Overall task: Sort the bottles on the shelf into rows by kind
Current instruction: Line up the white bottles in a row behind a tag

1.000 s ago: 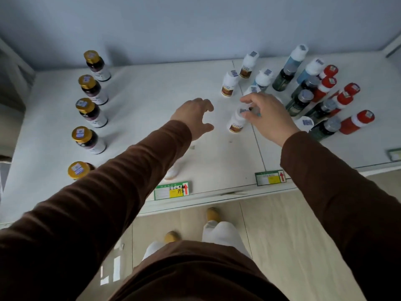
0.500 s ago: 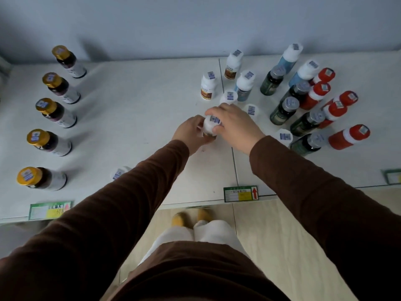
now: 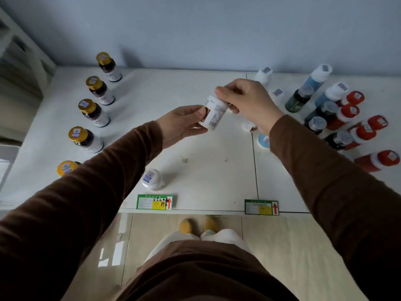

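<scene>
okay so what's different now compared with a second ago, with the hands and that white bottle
The right hand has lifted the white bottle off the shelf and tipped it; the left hand, empty a second ago, now grips its lower end. The gold-capped row and the lone white bottle near the front edge stand unchanged.

Two green price tags (image 3: pixel 155 202) (image 3: pixel 261 207) on shelf front edge; beige tiled floor (image 3: pixel 293 246); grey-blue wall (image 3: pixel 195 29).

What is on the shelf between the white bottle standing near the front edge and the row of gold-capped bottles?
In the head view only the left sleeve crosses there; visible shelf between the white bottle and the gold-capped bottles is bare.
</scene>
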Tool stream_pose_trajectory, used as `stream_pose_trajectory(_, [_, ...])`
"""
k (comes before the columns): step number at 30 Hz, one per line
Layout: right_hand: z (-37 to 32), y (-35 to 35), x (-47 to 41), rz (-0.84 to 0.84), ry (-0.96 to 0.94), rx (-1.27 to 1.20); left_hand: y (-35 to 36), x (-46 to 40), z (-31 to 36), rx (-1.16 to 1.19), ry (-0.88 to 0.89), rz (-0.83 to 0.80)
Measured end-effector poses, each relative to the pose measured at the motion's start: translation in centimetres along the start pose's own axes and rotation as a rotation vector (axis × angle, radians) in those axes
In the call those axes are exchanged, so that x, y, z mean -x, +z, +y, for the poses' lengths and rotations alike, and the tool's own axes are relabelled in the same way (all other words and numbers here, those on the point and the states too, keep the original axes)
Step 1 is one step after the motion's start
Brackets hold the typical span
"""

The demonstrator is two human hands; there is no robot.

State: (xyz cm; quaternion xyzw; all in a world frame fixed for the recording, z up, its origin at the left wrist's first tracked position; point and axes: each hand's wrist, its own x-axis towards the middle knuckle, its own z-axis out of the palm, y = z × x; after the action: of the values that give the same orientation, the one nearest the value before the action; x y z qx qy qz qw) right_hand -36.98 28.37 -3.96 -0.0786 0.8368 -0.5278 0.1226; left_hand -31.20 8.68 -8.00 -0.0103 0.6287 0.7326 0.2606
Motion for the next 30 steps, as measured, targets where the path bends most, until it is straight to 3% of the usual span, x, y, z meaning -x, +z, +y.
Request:
stream_pose_trajectory(7, [-2.5,6.7,-0.6,-0.140,-0.252,0.284,-5.8,3.7,1.1,-0.527,0.078,0.290])
stream_pose_trajectory(11, [-2.2,10.4,0.4,-0.284,-0.345,0.521,-8.3,5.8,-0.2,-0.827,-0.006,0.282])
stream_pose_trajectory(15, [-1.3,13.2,2.0,-0.404,-0.383,0.604,-10.0,7.5,-1.6,-1.096,-0.022,0.328])
stream_pose_trajectory(20, [-0.6,15.2,3.0,-0.450,-0.438,0.654,-11.0,8.4,-2.9,-1.201,-0.027,0.369])
stream_pose_trajectory(30, [-0.3,15.9,3.6,-0.463,-0.415,0.668,-11.1,7.6,-1.8,-1.185,0.016,0.440])
